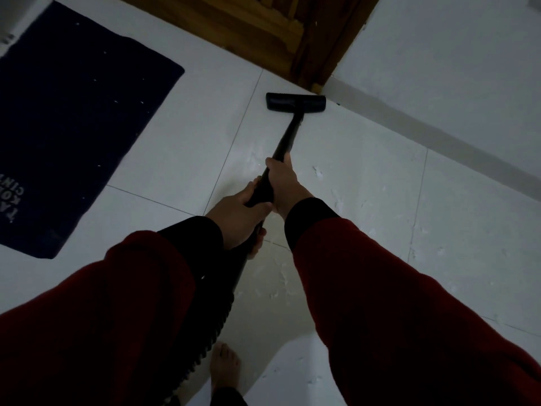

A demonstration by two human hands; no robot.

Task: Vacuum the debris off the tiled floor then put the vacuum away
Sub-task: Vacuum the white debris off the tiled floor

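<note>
A room in a home: white tiled floor (366, 177), a dark blue mat (73, 112) at ten o'clock, a wooden door (263, 27) at twelve, a bare foot (224, 364).

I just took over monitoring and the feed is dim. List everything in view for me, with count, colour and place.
vacuum head: one, black, flat on the tiles by the door corner
vacuum wand: one, black, running from the head back to the hands
hose: one, black, ribbed, below the hands
debris: many scattered white flecks, centre and right tiles
tiled floor: white, grey grout lines
mat: one, dark blue, upper left, white specks on it
door: one, brown wood, top centre
wall: white, grey skirting, right
left hand: gripping the wand, nearer the body
right hand: gripping the wand, further along
sleeves: two, red with black cuffs
foot: one, bare, bottom centre
</note>
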